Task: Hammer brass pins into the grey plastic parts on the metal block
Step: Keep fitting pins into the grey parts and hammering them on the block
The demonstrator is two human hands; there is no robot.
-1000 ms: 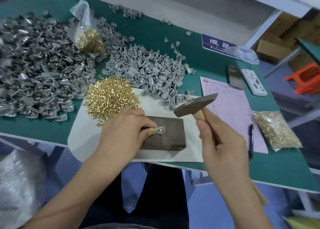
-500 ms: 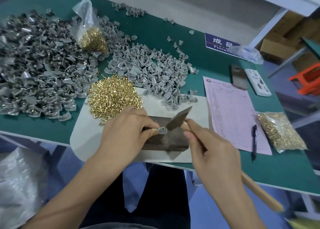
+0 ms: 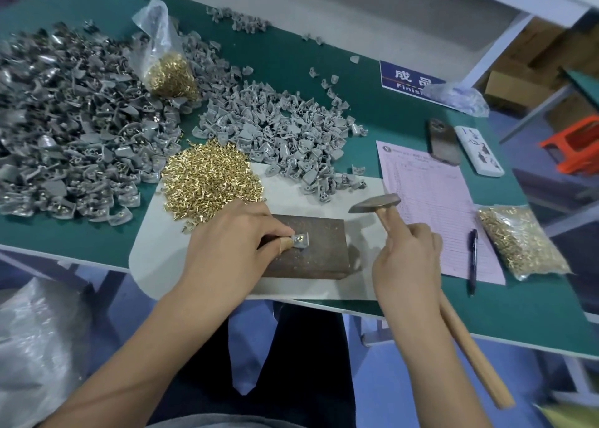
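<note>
Head view: the grey plastic part [image 3: 300, 240] lies on the metal block [image 3: 311, 249], a brass pin [image 3: 299, 238] seated in it. The left hand [image 3: 233, 249] pinches the part's left edge. The right hand [image 3: 406, 259] grips the hammer [image 3: 374, 203], raised right of the block. Recommended: strike squarely on the pin, fingers [image 3: 285, 243] kept clear.

A dark, scuffed metal block [image 3: 312, 249] lies flat on a white mat near the bench's front edge. One small grey plastic part [image 3: 301, 240] sits on its left half, a brass pin [image 3: 299, 239] showing in its top. Behind the block lie a loose heap of brass pins [image 3: 209, 178] and a pile of grey plastic parts [image 3: 278, 136].
</note>
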